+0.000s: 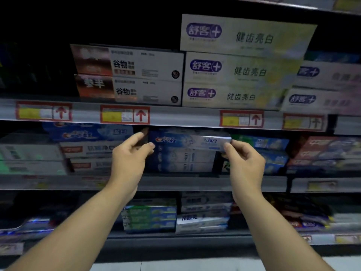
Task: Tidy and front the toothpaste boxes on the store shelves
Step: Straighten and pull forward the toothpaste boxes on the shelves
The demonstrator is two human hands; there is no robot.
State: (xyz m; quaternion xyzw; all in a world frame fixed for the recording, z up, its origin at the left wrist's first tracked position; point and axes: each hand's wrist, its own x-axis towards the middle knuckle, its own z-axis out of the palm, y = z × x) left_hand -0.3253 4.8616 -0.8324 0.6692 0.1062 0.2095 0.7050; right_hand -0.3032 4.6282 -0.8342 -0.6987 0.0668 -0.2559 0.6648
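A blue and white Crest toothpaste box (190,142) lies lengthwise at the top of a stack on the middle shelf. My left hand (130,156) pinches its left end and my right hand (243,160) pinches its right end. Two more pale blue boxes (185,161) sit stacked right under it. The box stands just below the upper shelf's rail (183,117).
Above are white and yellow boxes (240,72) stacked three high, beside grey and brown boxes (129,75). Other Crest boxes (88,133) lie left, green and blue boxes (273,151) and red boxes (328,151) right. The lower shelf holds more boxes (150,218).
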